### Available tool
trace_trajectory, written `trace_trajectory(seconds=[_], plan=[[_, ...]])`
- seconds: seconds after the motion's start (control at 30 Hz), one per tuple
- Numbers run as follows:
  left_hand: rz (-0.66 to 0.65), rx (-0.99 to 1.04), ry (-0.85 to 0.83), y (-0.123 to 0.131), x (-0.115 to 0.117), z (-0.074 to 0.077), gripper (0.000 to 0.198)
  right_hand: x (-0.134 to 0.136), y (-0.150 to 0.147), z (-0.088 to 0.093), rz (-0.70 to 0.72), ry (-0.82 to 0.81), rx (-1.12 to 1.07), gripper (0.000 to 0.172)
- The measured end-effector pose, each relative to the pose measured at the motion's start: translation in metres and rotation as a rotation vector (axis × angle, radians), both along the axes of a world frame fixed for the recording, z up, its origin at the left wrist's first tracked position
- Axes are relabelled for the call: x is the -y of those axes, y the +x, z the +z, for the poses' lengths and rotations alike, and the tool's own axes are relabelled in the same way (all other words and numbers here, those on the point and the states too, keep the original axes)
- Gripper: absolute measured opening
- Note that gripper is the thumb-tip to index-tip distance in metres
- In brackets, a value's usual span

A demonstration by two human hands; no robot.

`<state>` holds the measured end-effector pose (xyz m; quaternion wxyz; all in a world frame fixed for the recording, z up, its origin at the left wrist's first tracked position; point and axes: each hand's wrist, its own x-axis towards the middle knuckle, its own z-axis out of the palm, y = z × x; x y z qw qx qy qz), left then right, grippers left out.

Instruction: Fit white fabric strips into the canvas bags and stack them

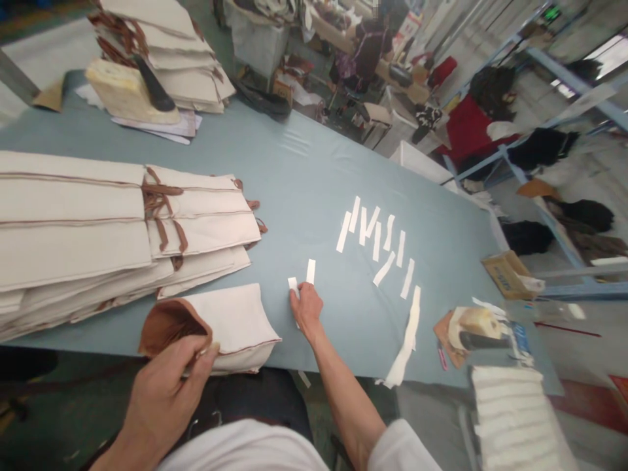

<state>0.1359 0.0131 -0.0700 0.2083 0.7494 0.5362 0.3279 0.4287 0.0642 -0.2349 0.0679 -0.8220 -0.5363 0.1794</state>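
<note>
My left hand (171,386) pinches the rim of a bag's mouth, lined in brown, with thumb and fingers closed on the edge. This cream fabric bag (238,317) lies on its side at the near table edge, its brown opening (171,320) gaping toward the left. To the right of it, my right hand (307,307) rests on the table with thumb and fingers slightly apart. Its fingertips touch a short white strip (311,269), and another white strip (293,283) lies partly under the thumb.
Several white strips (377,241) lie spread over the blue-grey table (294,176), beside a longer cream strip (407,340). Cream bags with brown straps (206,222) are stacked at left. A yellowish block with a black handle (127,91) stands at the back left. A person (367,52) sits beyond.
</note>
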Motion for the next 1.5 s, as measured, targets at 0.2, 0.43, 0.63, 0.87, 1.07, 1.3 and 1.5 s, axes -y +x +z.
trace_trajectory(seconds=[0.2,0.43,0.63,0.87,1.07,1.3,1.5], plan=[[0.024,0.017,-0.065,0.010,0.006,-0.005,0.022,0.000,-0.005,0.011,0.110,0.049,-0.035,0.033],[0.210,0.069,0.001,0.011,-0.002,-0.003,0.033,0.022,0.000,0.077,0.330,0.346,-0.199,0.022],[0.060,0.231,-0.139,0.012,-0.009,0.008,0.023,0.039,-0.026,0.152,0.576,0.615,-0.241,0.011],[-0.040,0.340,-0.325,0.003,-0.016,0.061,0.028,0.048,-0.069,0.236,0.762,0.775,-0.308,0.019],[-0.079,0.405,-0.291,-0.015,-0.002,0.088,0.019,0.051,-0.099,0.278,0.861,0.836,-0.336,0.017],[-0.024,0.444,-0.306,-0.036,0.016,0.102,0.015,0.055,-0.123,0.279,0.833,0.858,-0.423,0.015],[0.023,0.461,-0.283,-0.047,0.025,0.106,0.019,0.062,-0.130,0.280,0.936,0.935,-0.327,0.019]])
